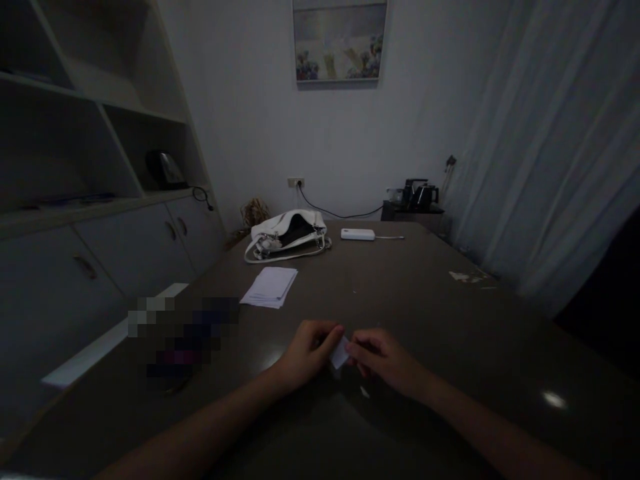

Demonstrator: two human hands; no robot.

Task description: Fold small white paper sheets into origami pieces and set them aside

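At lower centre of the frame, small white paper piece [339, 355], between the two hands, held just over the dark table [410, 287]. Left hand [311, 352] on its left/upper side: thumb laid along the edge, pinching it against the curled index finger. Right hand [380, 359] on its right: thumb and fingertips bunched, pinching the right edge. So paper lies right of the left thumb, left of the right fingertips; neither hand nearer, both in contact. Visible part slants from upper right to lower left, corner pointing down; true long axis can't be told, fingers cover the ends.

Just below the right fingers, white scrap [365, 392] on the table, apart from both hands. Left of centre, loose stack of white sheets [270, 287], well apart from the hands. Behind it, white handbag [290, 237], strap toward the viewer. Right of the bag, white device [357, 235] with short cable. Mid right, pale flaky marks or scraps [466, 277], too dim to say. Lower left, pixelated patch, contents unreadable.
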